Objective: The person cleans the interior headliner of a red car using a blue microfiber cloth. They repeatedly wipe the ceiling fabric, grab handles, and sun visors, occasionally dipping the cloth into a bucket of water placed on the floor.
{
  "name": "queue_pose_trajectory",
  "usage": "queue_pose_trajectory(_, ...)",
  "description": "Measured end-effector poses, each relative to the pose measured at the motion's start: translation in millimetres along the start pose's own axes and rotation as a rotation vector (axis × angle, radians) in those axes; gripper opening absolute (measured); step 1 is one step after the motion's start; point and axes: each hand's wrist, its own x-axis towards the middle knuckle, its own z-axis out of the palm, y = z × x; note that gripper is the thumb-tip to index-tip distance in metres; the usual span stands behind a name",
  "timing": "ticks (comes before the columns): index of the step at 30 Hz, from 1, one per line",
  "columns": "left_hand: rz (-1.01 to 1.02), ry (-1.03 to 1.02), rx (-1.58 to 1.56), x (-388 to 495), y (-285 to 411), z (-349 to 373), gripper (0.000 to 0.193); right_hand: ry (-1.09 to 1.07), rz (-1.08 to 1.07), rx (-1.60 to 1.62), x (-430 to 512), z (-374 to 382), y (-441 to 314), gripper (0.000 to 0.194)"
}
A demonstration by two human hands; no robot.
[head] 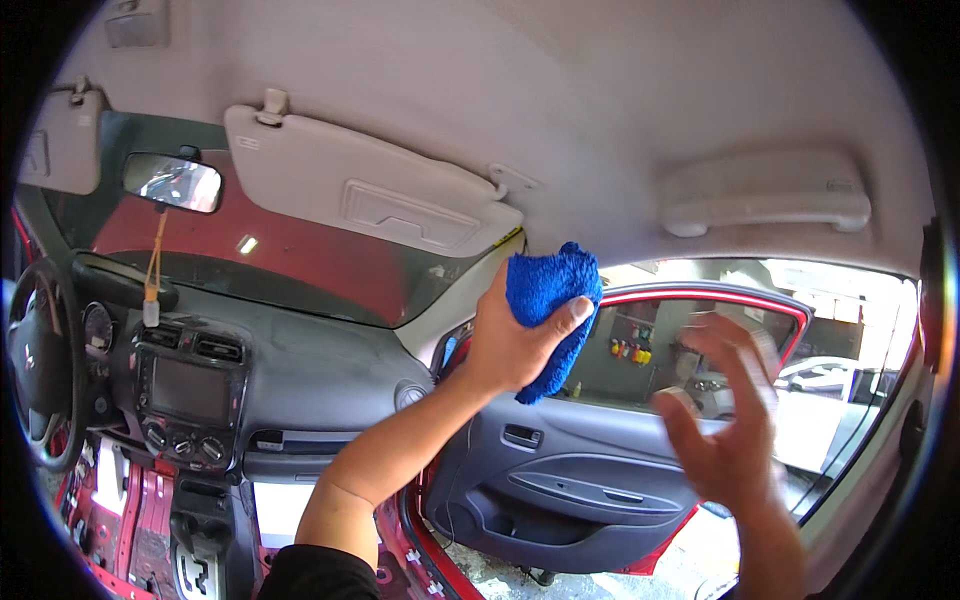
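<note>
In the middle of the view my left hand grips a folded blue microfiber cloth, its thumb pressed across the near face. The cloth is held up just below the headliner, in front of the door opening. My right hand, blurred, is raised to the right of the cloth with thumb and fingers apart and nothing in it. Above it, a beige grab handle is fixed along the roof edge. A lowered sun visor hangs to the left of my left hand.
An open red car door stands beyond my hands. The dashboard, steering wheel and gear shifter console are at left, with bare red floor metal around the console. A rear-view mirror carries a hanging ornament.
</note>
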Motion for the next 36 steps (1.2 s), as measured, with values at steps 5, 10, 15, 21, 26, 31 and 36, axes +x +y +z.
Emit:
queue_pose_trajectory(5, -0.017, -0.062, -0.053, -41.9, -4.5, 70.2, 0.046, 0.161, 0.478, 0.945, -47.3, 96.8, -0.7, 0.091)
queue_pose_trajectory(10, 0.208, -0.36, 0.207, -62.0, 1.3, 68.9, 0.056, 0.663, 0.91, 1.181, -70.4, 123.2, 20.9, 0.044)
queue_pose_trajectory(15, -0.822, -0.939, -0.895, -61.7, -7.7, 51.1, 0.081, 0.464, 0.953, 1.534, -82.9, 125.0, 42.2, 0.053)
queue_pose_trajectory(21, -0.948, -0.819, -0.284, -35.6, -32.3, 47.9, 0.078, 0.561, 0.836, 1.449, -81.4, 126.3, 31.4, 0.041)
queue_pose_trajectory(26, 0.28, -0.196, 0.341, 28.1, -25.4, 53.1, 0.024, 0.734, 0.59, 1.147, -62.5, 75.5, 23.7, 0.057)
queue_pose_trajectory(31, 1.074, 0.205, 0.493, 106.1, 39.7, 116.5, 0.049, 0.928, 0.234, 0.492, -27.4, 19.3, 13.8, 0.099)
queue_pose_trajectory(36, 1.291, 0.462, 0.743, 152.6, 78.4, 148.9, 0.057, 0.934, -0.122, 0.121, 5.0, -21.2, 3.0, 0.092)
